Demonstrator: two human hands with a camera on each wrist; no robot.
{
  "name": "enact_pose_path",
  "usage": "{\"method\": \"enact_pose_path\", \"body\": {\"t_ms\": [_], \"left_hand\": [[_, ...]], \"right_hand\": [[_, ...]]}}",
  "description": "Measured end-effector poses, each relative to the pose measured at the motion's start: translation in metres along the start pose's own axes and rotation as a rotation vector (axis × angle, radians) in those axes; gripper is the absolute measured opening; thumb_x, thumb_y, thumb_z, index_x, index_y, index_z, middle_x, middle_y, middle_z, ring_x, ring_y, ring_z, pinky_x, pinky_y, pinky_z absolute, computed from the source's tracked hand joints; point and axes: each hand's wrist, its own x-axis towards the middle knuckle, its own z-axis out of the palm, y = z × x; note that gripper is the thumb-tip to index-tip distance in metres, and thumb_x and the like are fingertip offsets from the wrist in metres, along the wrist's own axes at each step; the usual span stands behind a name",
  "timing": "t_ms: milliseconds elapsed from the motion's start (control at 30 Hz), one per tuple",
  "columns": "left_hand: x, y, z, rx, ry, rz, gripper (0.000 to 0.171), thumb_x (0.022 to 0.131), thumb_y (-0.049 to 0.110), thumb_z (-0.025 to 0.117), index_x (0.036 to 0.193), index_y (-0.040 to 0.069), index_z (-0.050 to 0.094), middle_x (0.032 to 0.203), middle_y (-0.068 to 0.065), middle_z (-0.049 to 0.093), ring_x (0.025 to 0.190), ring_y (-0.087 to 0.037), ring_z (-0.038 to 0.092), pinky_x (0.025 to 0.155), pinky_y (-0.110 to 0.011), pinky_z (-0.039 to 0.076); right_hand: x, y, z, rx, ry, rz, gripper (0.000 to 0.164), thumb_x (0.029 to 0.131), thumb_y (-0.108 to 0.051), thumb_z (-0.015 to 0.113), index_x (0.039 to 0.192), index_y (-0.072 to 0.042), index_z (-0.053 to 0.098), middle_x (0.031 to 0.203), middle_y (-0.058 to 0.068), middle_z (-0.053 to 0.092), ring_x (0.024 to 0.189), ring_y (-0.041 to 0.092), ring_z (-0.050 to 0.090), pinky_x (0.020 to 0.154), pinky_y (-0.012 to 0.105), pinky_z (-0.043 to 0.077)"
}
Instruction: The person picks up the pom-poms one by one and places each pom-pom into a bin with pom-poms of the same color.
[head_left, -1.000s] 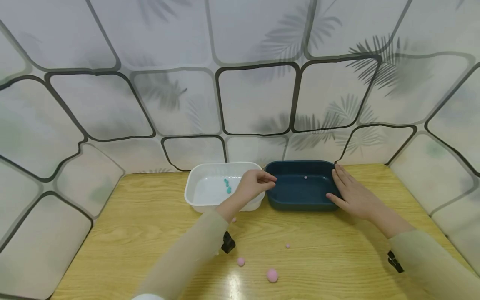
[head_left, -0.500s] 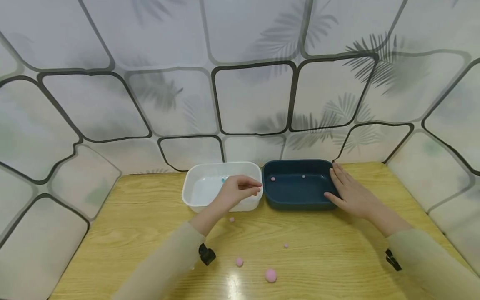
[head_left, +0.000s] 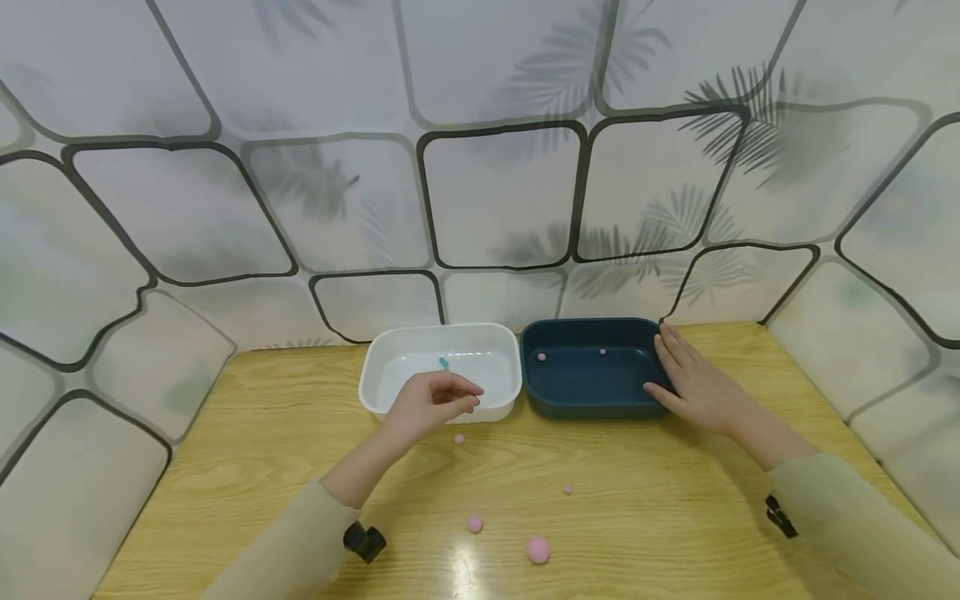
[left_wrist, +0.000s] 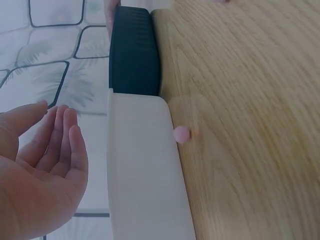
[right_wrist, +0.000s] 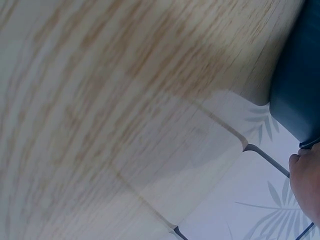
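My left hand (head_left: 435, 404) hovers over the front of a white plastic basin (head_left: 365, 387). Its fingers are loosely bent, and the left wrist view shows the palm with nothing in it. Against the right wall of a dark blue basin (head_left: 592, 410) rests my right hand (head_left: 705, 396), fingers extended along the rim. Inside the blue basin lie two small pink balls, one at the left (head_left: 542, 357) and a smaller one (head_left: 602, 352). Small teal pieces (head_left: 444, 363) sit in the white basin, partly hidden by my left hand. A pink ball (left_wrist: 181, 134) lies just before the white basin.
The basins stand side by side near the back of the wooden table (head_left: 262, 467), close to a patterned cloth wall (head_left: 502, 200). Nearer me lie a large pink ball (head_left: 537, 550), a medium one (head_left: 475, 523) and a tiny one (head_left: 567, 490).
My left hand has let a pink ball go into the blue basin at its left side, then drawn back left and toward me over the white basin. My right hand stays on the rim.
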Motion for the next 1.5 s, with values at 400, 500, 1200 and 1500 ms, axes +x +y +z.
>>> {"method": "enact_pose_path", "body": {"t_ms": [400, 500, 1200, 1500], "left_hand": [[-0.035, -0.016, -0.018, -0.027, 0.043, -0.017, 0.019, 0.099, 0.006, 0.073, 0.113, -0.006, 0.077, 0.111, -0.023, 0.078, 0.09, -0.008, 0.074, 0.079, -0.017, 0.059], [-0.042, -0.021, -0.018, -0.042, 0.048, -0.037, 0.019, 0.1, 0.005, 0.073, 0.114, -0.007, 0.077, 0.114, -0.024, 0.078, 0.091, -0.003, 0.073, 0.08, -0.017, 0.059], [-0.047, -0.058, -0.001, 0.001, 0.144, -0.039, 0.019, 0.095, -0.001, 0.076, 0.111, -0.012, 0.076, 0.112, -0.028, 0.078, 0.087, 0.002, 0.072, 0.08, -0.014, 0.059], [-0.043, -0.066, 0.01, 0.036, 0.119, -0.005, 0.019, 0.094, -0.004, 0.075, 0.11, -0.013, 0.076, 0.111, -0.029, 0.078, 0.094, -0.029, 0.08, 0.082, -0.019, 0.063]], "right_hand": [[0.001, 0.001, 0.001, -0.005, 0.001, -0.003, 0.092, 0.11, -0.05, 0.052, 0.164, 0.014, 0.013, 0.174, 0.034, 0.002, 0.163, 0.051, 0.004, 0.129, 0.067, 0.02], [0.0, 0.001, 0.001, -0.007, 0.003, -0.003, 0.092, 0.11, -0.05, 0.052, 0.164, 0.014, 0.013, 0.174, 0.035, 0.002, 0.163, 0.051, 0.004, 0.129, 0.067, 0.02], [0.0, 0.0, 0.0, -0.018, 0.004, -0.003, 0.092, 0.11, -0.05, 0.052, 0.164, 0.015, 0.014, 0.174, 0.036, 0.004, 0.163, 0.051, 0.006, 0.129, 0.067, 0.021], [0.0, -0.001, 0.0, -0.005, 0.003, -0.002, 0.092, 0.11, -0.05, 0.052, 0.164, 0.015, 0.014, 0.174, 0.035, 0.003, 0.163, 0.051, 0.005, 0.129, 0.067, 0.02]]}}
